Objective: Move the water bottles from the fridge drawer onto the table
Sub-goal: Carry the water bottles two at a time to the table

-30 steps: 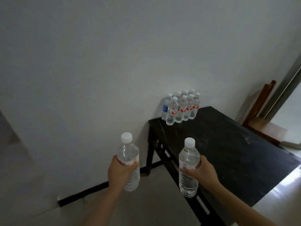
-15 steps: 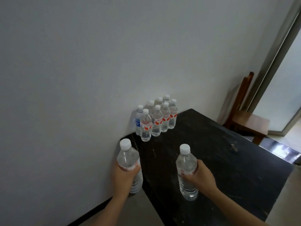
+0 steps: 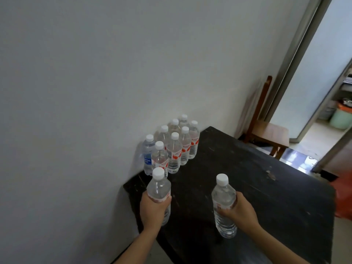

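Observation:
My left hand [image 3: 153, 210] grips a clear water bottle [image 3: 159, 187] with a white cap, upright above the near left corner of the black table [image 3: 257, 197]. My right hand [image 3: 241, 211] grips a second clear bottle [image 3: 222, 195] around its middle, upright over the table's near part; whether its base touches the top I cannot tell. Several water bottles [image 3: 174, 149] with white caps and red labels stand in two rows at the table's far left corner against the wall. One of them, at the left end, has a blue label [image 3: 147, 159].
A white wall [image 3: 114, 73] runs along the table's left side. A brown wooden chair [image 3: 266, 128] stands beyond the table's far end beside a doorway with a metal frame [image 3: 297, 54]. Something orange-red [image 3: 342, 197] lies on the floor past the table's right edge.
I have come closer to the table, and both hands have carried their bottles forward: they now hang over the tabletop, nearer the standing group of bottles.

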{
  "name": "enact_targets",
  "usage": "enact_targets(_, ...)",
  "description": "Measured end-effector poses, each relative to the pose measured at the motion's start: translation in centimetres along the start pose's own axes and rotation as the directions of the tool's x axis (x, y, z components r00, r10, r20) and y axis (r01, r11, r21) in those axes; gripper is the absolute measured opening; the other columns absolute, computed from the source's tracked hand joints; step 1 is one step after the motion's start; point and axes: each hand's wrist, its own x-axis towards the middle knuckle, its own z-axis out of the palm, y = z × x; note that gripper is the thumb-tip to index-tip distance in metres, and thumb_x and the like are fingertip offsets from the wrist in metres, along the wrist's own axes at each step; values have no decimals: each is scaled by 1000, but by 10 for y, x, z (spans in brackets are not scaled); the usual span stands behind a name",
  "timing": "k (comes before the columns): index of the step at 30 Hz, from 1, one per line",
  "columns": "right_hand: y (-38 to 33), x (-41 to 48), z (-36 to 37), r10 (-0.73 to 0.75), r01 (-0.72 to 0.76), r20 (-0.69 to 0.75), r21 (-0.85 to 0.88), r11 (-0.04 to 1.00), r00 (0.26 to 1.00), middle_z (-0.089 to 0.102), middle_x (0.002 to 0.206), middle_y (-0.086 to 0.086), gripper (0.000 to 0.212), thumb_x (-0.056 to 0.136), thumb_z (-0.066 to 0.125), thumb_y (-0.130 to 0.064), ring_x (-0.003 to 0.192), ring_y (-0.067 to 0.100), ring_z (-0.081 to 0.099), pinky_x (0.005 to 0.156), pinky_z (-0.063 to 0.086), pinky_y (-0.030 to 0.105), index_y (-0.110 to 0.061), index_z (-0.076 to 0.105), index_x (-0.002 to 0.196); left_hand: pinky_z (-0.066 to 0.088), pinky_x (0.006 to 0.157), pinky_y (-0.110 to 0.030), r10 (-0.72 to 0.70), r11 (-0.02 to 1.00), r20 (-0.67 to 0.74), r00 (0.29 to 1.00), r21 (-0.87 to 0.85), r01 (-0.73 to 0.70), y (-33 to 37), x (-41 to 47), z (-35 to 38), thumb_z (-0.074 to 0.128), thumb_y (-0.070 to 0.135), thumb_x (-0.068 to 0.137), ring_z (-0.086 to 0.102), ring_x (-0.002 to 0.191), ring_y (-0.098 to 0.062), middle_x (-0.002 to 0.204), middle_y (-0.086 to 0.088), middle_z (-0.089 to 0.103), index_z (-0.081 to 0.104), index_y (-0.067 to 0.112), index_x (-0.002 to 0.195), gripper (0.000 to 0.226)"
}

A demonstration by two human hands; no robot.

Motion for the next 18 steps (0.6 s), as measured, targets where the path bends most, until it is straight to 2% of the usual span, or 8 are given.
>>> enact_targets(3, -8, 12, 7, 26, -25, -37, 43, 999, 999, 60, 81, -12, 38, 66, 81, -29, 77, 6, 59, 71, 49, 30, -31, 46, 82, 37, 71, -24, 50, 998, 0, 999, 36, -50, -1, 24, 10, 81, 14, 65, 56, 78, -16, 83, 2, 58, 51, 24, 81, 36)
enact_targets(7, -8, 27, 19, 112, -108, -78, 55, 993, 991, 58, 85, -13, 54, 61, 83, -34, 80, 12, 59, 74, 50, 34, -25, 45, 98, 38, 58, -15, 91, 996, -55, 994, 10, -91, -6, 46, 26, 83, 10, 60, 55, 65, -1, 70, 15, 56, 47, 38, 70, 47)
enact_targets(11, -3, 40, 28, 143, -139, -94, 43, 989, 985, 61, 91, -9, 58, 58, 84, -37, 86, 16, 61, 78, 52, 39, -26, 45, 100, 43, 65, -25, 67, 998, -99, 993, 16, -66, -16, 56, 47, 85, 11, 57, 59, 69, -16, 75, 4, 60, 51, 29, 72, 41)
enact_targets(14, -4, 50, 30, 138, -134, -93, 43, 990, 986, 59, 87, -12, 56, 59, 84, -36, 85, 15, 62, 77, 52, 37, -27, 46, 99, 44, 65, -26, 54, 999, -124, 991, 13, -52, -19, 64, 64, 85, 13, 58, 59, 72, -16, 80, 4, 61, 54, 22, 79, 38)
enact_targets(18, -2, 62, 24, 118, -115, -77, 51, 992, 990, 58, 87, -15, 55, 60, 83, -37, 85, 12, 60, 76, 50, 32, -29, 46, 100, 56, 69, -35, 38, 999, -135, 990, 39, -33, -38, 70, 81, 85, 18, 56, 65, 76, -15, 83, 0, 68, 62, 15, 84, 36)
